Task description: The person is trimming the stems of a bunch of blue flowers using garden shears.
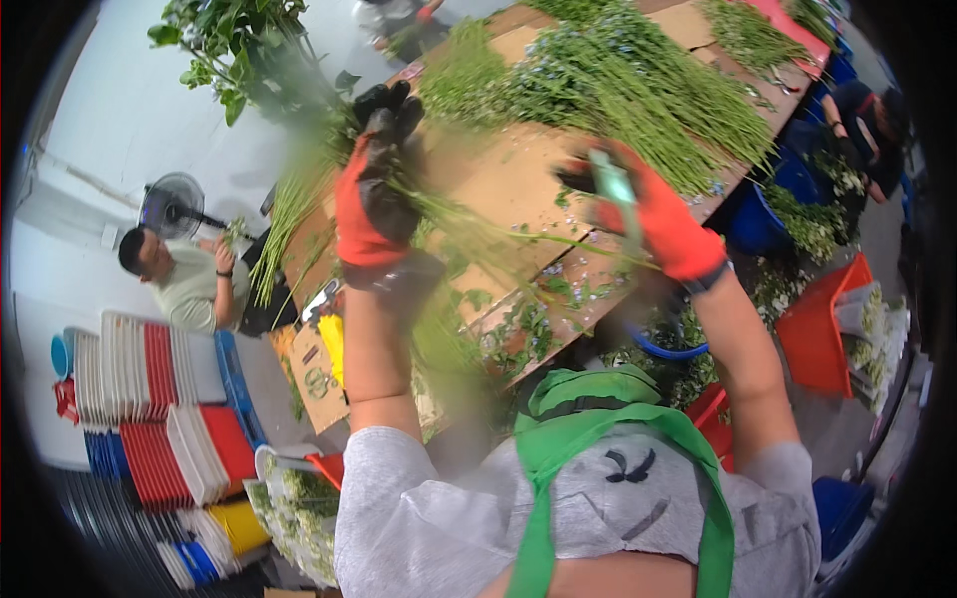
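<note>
My left hand [377, 190], in a red and black work glove, grips a bunch of leafy flower stems [250, 56]. The leafy tops spread to the upper left, while the bare stem ends [493, 224] trail right toward my other hand. My right hand [669, 217], gloved alike, holds a small tool with a pale green part [613, 179]; motion blur hides what kind it is. Beneath both hands is a work table covered with cardboard [516, 168]. Cut leaves [531, 329] are scattered along its near edge.
Piles of blue-flowered stems [620, 97] lie across the table's far side. Blue buckets [755, 224] and an orange bin [822, 329] stand at right. Stacked crates [149, 374] and a fan [173, 205] are at left. People work at left [194, 280], right [860, 142] and the far end.
</note>
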{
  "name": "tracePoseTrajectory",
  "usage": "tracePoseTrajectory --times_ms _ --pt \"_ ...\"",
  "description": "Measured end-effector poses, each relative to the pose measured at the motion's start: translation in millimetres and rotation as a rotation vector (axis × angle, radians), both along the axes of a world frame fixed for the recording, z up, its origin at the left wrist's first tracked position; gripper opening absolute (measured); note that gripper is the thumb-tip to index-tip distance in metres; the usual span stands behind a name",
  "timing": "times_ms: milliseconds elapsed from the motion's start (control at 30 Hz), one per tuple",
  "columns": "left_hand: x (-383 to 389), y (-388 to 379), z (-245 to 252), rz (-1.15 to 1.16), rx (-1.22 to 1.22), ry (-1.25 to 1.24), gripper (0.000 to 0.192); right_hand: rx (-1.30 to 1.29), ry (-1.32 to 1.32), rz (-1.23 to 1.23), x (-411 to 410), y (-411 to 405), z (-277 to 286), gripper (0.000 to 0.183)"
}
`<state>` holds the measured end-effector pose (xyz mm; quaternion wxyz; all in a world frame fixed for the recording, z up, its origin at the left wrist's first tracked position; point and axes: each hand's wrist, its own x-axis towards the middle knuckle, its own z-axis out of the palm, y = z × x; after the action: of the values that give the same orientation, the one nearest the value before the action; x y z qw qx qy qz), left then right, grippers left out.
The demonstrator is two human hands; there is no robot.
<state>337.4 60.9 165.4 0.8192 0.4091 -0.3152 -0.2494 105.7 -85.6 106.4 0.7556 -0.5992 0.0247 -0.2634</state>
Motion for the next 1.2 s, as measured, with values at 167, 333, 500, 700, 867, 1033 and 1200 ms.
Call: tracePoseTrajectory --times_ms 167,333,500,700,867,1033,1200 --pt "-80.1 -31.2 -9.9 -0.019 -0.337 0.009 0.040 -0.304 0.118 0.107 28.7 19.7 -4.2 0.065" --pt "-99.0 -12.3 -38.2 -0.071 -0.183 -0.113 0.040 -0.361 0.048 -0.020 -7.7 50.4 -8.7 0.060" --pt "-83.9 1.5 -51.5 0.095 -0.066 -0.263 0.040 -0.074 0.152 0.082 -47.0 5.9 -10.1 0.051" --pt "-84.4 12.2 -34.5 0.008 -0.274 0.115 0.034 -0.029 0.043 -0.163 -108.9 -25.0 24.9 0.056" --pt "-103.0 11.3 -34.1 0.165 -0.131 0.061 0.036 -0.281 0.058 -0.247 -111.0 39.7 43.0 0.055" --pt "-123.8 0.2 -37.0 0.257 -0.028 0.043 0.037 -0.761 0.281 -0.383 -85.2 72.6 5.1 0.044" --pt "-124.9 -4.0 -44.6 0.270 0.034 0.067 0.038 -0.839 0.251 -0.311 -78.1 77.9 -19.5 0.038"
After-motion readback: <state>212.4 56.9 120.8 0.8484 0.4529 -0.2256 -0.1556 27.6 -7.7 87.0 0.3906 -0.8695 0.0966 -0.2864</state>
